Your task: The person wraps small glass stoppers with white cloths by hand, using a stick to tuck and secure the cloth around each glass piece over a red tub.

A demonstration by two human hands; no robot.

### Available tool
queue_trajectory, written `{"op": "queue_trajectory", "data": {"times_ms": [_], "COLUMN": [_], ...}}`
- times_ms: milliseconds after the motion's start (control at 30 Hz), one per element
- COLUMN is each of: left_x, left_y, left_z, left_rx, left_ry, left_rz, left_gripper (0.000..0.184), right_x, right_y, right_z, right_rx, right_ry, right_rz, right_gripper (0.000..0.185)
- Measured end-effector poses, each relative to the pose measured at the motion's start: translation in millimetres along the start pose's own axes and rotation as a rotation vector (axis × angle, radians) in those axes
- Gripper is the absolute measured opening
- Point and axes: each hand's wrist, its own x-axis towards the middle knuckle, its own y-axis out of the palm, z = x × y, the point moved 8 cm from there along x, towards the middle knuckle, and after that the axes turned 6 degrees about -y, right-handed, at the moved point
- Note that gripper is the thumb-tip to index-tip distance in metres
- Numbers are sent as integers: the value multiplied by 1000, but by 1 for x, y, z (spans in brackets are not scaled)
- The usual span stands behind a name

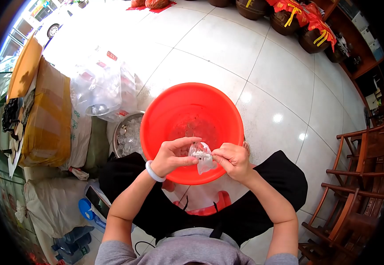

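Over the near part of a red plastic tub (156, 106), my left hand (174, 155) holds a small clear plastic or glass container (197, 150) between thumb and fingers. My right hand (233, 160) pinches a thin whitish plastic piece (206, 165) at the container's right side. The two hands are close together, with the container between them. A little dark residue or liquid shows on the tub's bottom. Left of the tub, partly behind its rim, a metal bowl (116, 140) holds several small clear pieces (130, 136).
Clear plastic bags (101, 86) and a taped cardboard box (46, 119) stand at the left. Wooden chairs (355, 176) are at the right. Dark jars (284, 22) with red covers line the back. A red stool (204, 208) shows near my legs.
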Motion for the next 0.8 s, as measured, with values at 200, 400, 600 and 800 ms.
{"op": "queue_trajectory", "data": {"times_ms": [200, 400, 600, 800], "left_x": [-2, -3, -4, -5], "left_y": [2, 2, 0, -1], "left_z": [-6, -19, -19, -14], "left_rx": [23, 285, 292, 271], "left_ry": [52, 235, 213, 109], "left_rz": [50, -35, -27, 20], "left_gripper": [51, 53, 55, 55], "right_x": [-10, -44, -36, -13], "right_y": [14, 53, 44, 22], "right_z": [-20, -56, -52, -32], "right_rx": [534, 1251, 997, 578], "right_ry": [385, 769, 704, 391], "right_rz": [-43, -212, -104, 64], "right_gripper": [11, 19, 19, 13]}}
